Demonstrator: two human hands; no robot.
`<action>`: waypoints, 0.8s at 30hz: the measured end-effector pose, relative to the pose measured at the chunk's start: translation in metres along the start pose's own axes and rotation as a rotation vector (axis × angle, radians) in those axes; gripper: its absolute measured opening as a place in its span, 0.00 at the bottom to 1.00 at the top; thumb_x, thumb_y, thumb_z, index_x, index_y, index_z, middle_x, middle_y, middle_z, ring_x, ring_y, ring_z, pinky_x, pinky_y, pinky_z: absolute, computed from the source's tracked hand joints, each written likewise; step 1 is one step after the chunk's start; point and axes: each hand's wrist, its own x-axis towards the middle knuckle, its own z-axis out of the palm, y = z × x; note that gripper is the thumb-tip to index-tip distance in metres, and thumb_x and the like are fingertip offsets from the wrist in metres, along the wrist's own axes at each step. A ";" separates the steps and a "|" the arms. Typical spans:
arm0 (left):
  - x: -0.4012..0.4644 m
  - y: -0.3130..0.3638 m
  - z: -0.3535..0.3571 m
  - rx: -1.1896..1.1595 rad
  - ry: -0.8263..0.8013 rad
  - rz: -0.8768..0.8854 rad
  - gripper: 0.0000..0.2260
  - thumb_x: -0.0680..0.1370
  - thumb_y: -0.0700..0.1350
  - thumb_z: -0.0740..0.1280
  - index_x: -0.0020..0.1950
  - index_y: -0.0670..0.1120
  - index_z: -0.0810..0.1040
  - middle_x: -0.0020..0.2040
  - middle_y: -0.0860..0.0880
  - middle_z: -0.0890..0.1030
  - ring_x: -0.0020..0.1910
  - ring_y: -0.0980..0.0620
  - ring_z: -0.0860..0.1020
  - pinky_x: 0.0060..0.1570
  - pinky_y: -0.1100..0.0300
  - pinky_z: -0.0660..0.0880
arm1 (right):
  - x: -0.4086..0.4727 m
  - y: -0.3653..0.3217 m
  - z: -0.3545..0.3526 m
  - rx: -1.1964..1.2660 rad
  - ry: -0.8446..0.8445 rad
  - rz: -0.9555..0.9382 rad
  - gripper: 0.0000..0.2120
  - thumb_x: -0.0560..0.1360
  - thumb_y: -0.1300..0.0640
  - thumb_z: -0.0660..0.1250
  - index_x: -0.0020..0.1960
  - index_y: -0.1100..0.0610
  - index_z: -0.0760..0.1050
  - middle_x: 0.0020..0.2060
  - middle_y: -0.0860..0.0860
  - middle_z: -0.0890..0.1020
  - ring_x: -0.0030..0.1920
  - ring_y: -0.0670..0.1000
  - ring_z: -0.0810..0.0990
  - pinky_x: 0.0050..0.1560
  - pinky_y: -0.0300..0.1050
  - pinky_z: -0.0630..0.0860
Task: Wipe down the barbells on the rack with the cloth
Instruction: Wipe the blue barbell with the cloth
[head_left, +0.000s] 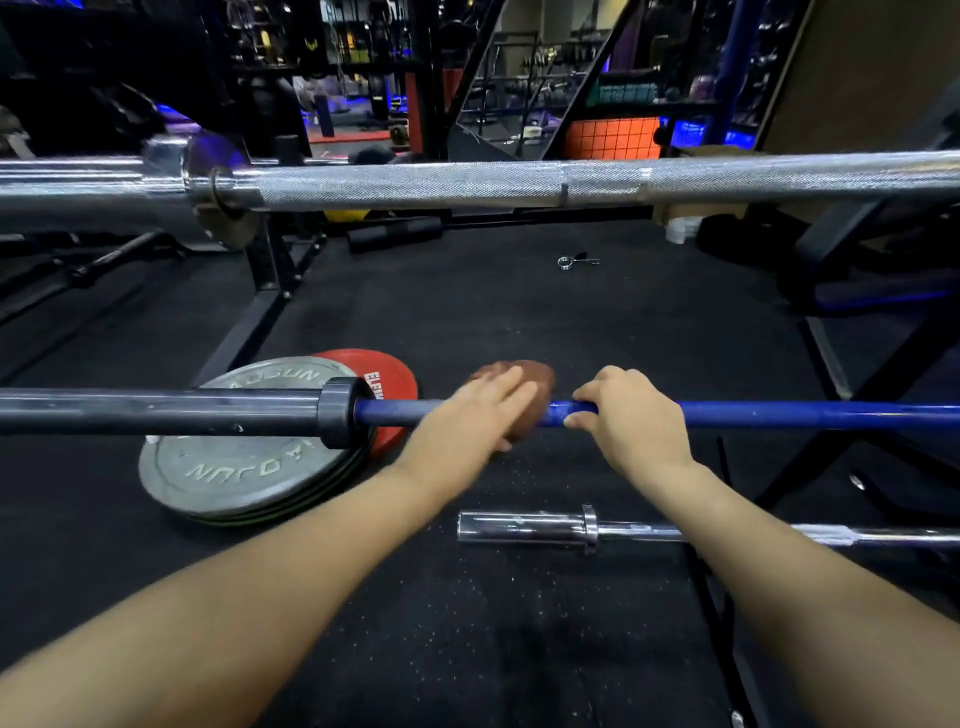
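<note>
The left hand presses a brown cloth on the blue bar, fingers straight; the right hand grips the bar.

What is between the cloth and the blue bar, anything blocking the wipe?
Nothing visible. The left hand presses the brown cloth straight onto the blue barbell, and the right hand grips the bar just beside it. The shaft toward the dark sleeve looks unobstructed.
</note>
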 end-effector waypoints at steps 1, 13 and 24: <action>-0.010 -0.012 -0.005 -0.021 0.023 -0.021 0.31 0.74 0.40 0.69 0.75 0.44 0.61 0.76 0.44 0.60 0.74 0.43 0.59 0.71 0.62 0.47 | -0.001 0.000 0.000 0.027 -0.005 0.015 0.14 0.77 0.47 0.65 0.62 0.49 0.77 0.54 0.48 0.75 0.57 0.51 0.71 0.43 0.44 0.66; 0.016 0.031 0.009 0.134 0.073 -0.042 0.33 0.67 0.47 0.76 0.70 0.45 0.70 0.68 0.45 0.72 0.65 0.46 0.73 0.64 0.59 0.69 | -0.007 -0.017 0.009 0.017 0.077 0.162 0.12 0.76 0.49 0.66 0.56 0.53 0.79 0.53 0.52 0.74 0.57 0.54 0.69 0.45 0.50 0.74; -0.051 -0.066 -0.004 0.091 0.031 -0.224 0.29 0.81 0.42 0.59 0.78 0.48 0.47 0.78 0.48 0.48 0.76 0.46 0.50 0.73 0.58 0.51 | -0.011 -0.062 0.018 -0.150 0.056 0.078 0.14 0.78 0.52 0.64 0.63 0.52 0.75 0.58 0.50 0.71 0.59 0.53 0.68 0.45 0.47 0.71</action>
